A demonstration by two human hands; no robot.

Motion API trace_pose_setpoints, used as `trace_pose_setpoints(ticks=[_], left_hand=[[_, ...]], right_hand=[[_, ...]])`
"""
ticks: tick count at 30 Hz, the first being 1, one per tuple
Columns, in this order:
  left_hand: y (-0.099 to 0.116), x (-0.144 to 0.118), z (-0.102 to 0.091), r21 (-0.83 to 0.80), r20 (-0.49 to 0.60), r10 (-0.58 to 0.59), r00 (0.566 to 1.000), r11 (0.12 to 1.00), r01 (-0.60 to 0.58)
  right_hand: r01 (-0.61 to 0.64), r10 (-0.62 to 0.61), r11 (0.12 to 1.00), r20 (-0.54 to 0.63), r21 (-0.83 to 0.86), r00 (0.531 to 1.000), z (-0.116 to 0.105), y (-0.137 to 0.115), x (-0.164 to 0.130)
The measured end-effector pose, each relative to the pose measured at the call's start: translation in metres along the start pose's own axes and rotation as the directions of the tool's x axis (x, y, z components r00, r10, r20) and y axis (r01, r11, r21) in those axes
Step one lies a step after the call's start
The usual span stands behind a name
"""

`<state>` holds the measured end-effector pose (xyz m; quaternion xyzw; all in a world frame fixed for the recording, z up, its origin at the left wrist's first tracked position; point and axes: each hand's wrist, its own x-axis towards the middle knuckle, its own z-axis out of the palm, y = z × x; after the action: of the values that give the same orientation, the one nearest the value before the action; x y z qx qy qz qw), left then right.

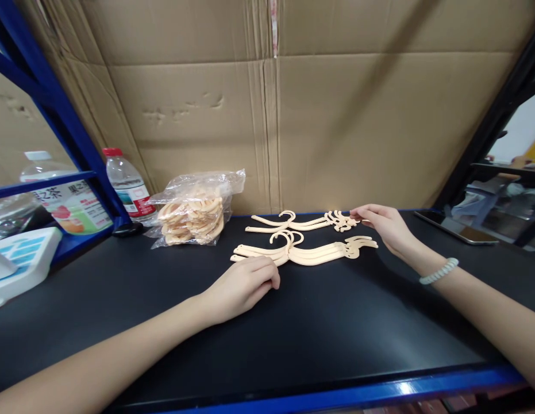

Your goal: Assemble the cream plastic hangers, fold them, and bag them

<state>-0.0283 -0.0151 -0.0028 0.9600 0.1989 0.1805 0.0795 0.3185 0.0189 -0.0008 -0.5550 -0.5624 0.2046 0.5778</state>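
On the black tabletop lie two groups of cream plastic hangers, hooks pointing away. The nearer stack of hangers (pixel 316 254) has fanned, curved pieces (pixel 357 246) at its right end. Behind it, the farther hangers (pixel 310 224) end on the right in a cluster of small curved cream pieces (pixel 336 219). My right hand (pixel 384 225) is at that cluster, thumb and fingers pinched at its right edge. My left hand (pixel 245 284) rests just in front of the nearer stack's left arms, its fingers curled in. Nothing shows in the left hand; its palm is hidden.
A clear plastic bag of cream plastic parts (pixel 192 215) sits at the back left. Beside it stand a red-capped bottle (pixel 128 187) and a black object (pixel 128 229). A white-and-blue tray (pixel 28 261) is far left, a phone-like slab (pixel 454 226) back right. Cardboard (pixel 357 115) walls the back.
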Motion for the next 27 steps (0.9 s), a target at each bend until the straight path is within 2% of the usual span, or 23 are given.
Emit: trace_pose_setpoints(ticks=[5, 12, 16, 19, 23, 25, 27], left_hand=[[-0.001, 0.0, 0.0, 0.004, -0.004, 0.004, 1.0, 1.0, -0.004], [-0.001, 0.0, 0.0, 0.03, -0.01, -0.008, 1.0, 1.0, 0.008], [-0.008, 0.0, -0.003, 0.061, -0.102, -0.043, 0.994, 0.997, 0.049], [-0.02, -0.001, -0.01, 0.068, -0.232, -0.088, 0.969, 0.992, 0.107], [-0.039, -0.001, -0.019, 0.055, -0.367, -0.175, 0.913, 0.976, 0.21], [-0.046, 0.001, -0.021, 0.059, -0.379, -0.238, 0.894, 0.958, 0.28], [-0.051, 0.003, -0.023, 0.068, -0.342, -0.296, 0.892, 0.939, 0.338]], right_hand=[[-0.025, 0.025, 0.999, -0.003, 0.02, 1.0, 0.001, 0.0, 0.0], [0.008, -0.008, 1.0, 0.005, -0.024, 1.0, 0.001, 0.001, 0.0], [0.04, -0.04, 0.998, 0.011, -0.055, 0.999, 0.003, 0.003, 0.0], [0.059, -0.059, 0.993, 0.011, -0.102, 0.998, 0.002, 0.006, 0.002], [0.11, -0.113, 0.962, 0.004, -0.249, 0.994, -0.003, 0.009, 0.005], [0.161, -0.166, 0.931, 0.014, -0.327, 0.986, -0.007, 0.008, 0.006], [0.211, -0.22, 0.896, 0.023, -0.391, 0.975, -0.011, 0.007, 0.007]])
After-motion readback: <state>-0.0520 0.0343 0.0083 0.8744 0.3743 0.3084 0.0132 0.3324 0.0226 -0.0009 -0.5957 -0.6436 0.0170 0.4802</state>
